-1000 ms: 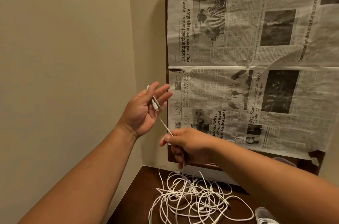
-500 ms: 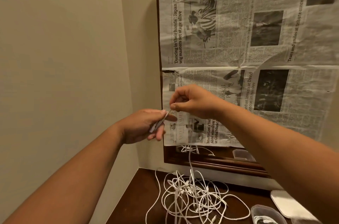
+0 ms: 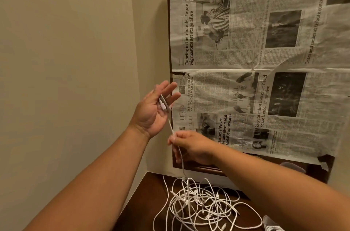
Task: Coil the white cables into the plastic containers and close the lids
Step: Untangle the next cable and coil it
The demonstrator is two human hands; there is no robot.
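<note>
My left hand (image 3: 154, 110) is raised with the palm up and fingers spread; the plug end of a white cable (image 3: 164, 106) lies across its fingers. That cable runs down to my right hand (image 3: 191, 147), which pinches it just below. From there it drops into a tangled pile of white cables (image 3: 200, 206) on the dark wooden table (image 3: 149, 198). The rim of a clear plastic container (image 3: 272, 224) shows at the bottom right edge, with white cable inside.
A newspaper sheet (image 3: 255, 64) covers a dark-framed panel on the wall behind the table. A beige wall (image 3: 66, 60) closes the left side, meeting the back wall in a corner.
My right hand has dropped from above the left hand to below it, sliding along the cable. My left hand has risen and opened its fingers. The view tilted slightly up.
</note>
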